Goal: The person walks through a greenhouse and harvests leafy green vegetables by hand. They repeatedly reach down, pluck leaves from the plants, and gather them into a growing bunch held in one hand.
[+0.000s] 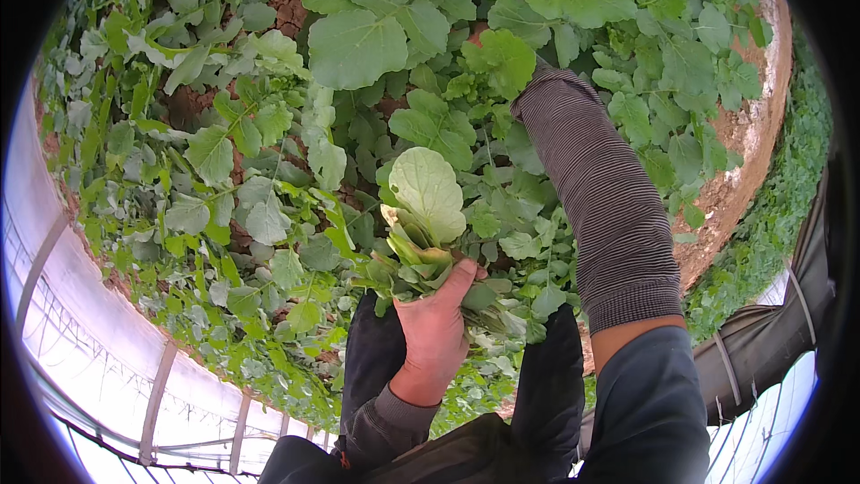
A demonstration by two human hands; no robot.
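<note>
My left hand (437,323) is closed around a bunch of picked green leaves (423,242), held low in front of my knees. One broad pale leaf (430,191) stands up from the bunch, and some lower leaves have yellowed or brownish edges. My right arm, in a striped knit sleeve (605,188), reaches forward into the leafy plants (437,124). The right hand itself is hidden beneath the foliage, so what it touches cannot be seen.
Dense lobed leafy plants surround my legs, with reddish soil (289,7) between some of them. A bare soil strip (732,168) curves along the right, with more greenery beyond. Plastic greenhouse sheeting (101,343) and frame posts (158,403) stand at the lower left.
</note>
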